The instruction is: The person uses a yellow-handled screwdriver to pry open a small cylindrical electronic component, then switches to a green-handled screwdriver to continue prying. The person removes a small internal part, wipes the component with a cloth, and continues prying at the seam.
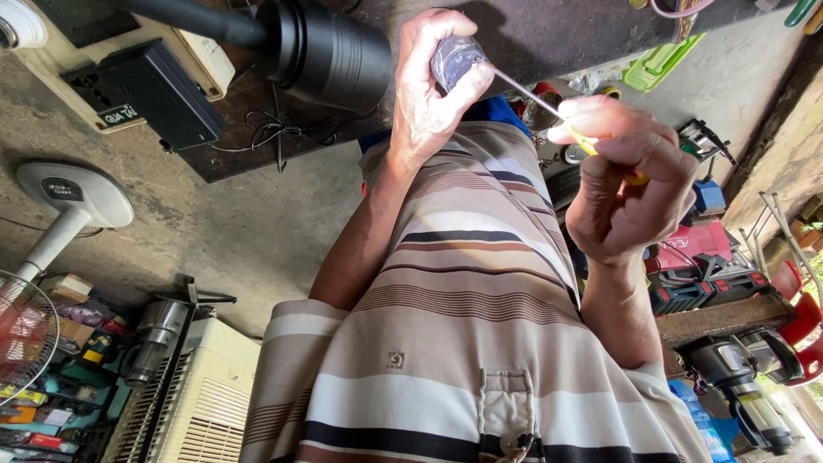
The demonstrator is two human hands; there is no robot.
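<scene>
Two bare hands raised in front of striped shirt (463, 283), near top edge of view. Left hand (424, 94) curled tight around small grey rounded part (454, 58), thumb and fingers wrapped on it, only its end showing. Right hand (630, 184) closed in a fist-like pinch on yellow-handled screwdriver (588, 144), handle mostly buried in fingers. Thin metal shaft (527, 93) running from right hand up-left, its tip touching grey part or gone into it; cannot tell which. Both held in air, resting on nothing, just below dark bench edge (549, 34). Big black cylinder (330, 51) just left of left hand, apart from it. Black box (146, 90) on cream panel at top left corner. White fan base (75, 195) at left edge, white louvred cooler (206, 399) at bottom left. Red tool cases (699, 249) right of right wrist, well apart.
</scene>
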